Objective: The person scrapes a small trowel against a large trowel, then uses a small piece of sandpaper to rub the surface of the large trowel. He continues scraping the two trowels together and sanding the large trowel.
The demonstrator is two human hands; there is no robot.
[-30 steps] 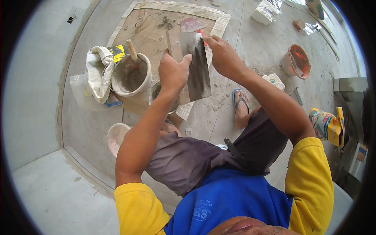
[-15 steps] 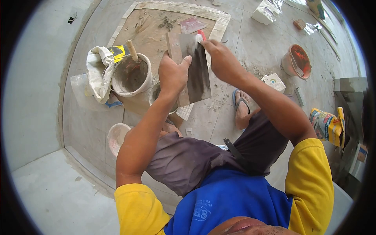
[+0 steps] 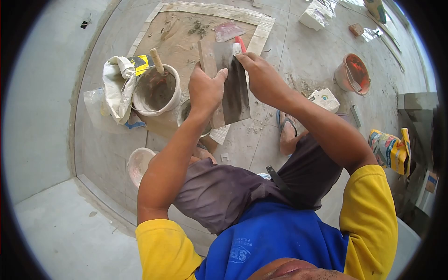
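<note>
My left hand [image 3: 206,88] is wrapped round the wooden edge of a wide putty knife [image 3: 240,100], thumb lying on the steel face. Dark smears run down the flat metal. At the blade's upper right corner, my right hand [image 3: 261,72] is closed in a pinch, its fingertips against the metal; I cannot tell what they hold. A red piece [image 3: 240,44] shows just above those fingertips. Below the left wrist, a small bucket [image 3: 183,112] is partly hidden by the forearm. Left of it stands a mortar-stained bucket [image 3: 158,91], with a wooden handle [image 3: 157,60] sticking up from its rim.
A board-framed bed of sand [image 3: 163,23] lies ahead, with a pink sheet [image 3: 228,31] on it. A white sack [image 3: 116,88] leans by the bucket. To the right are an orange-lined bucket [image 3: 352,72], a white box [image 3: 324,100] and a yellow bag [image 3: 389,149]. Rubble dots the tiles.
My right hand has shifted slightly down and left along the blade's corner, and more of the red piece shows. The left hand and putty knife have barely moved.
</note>
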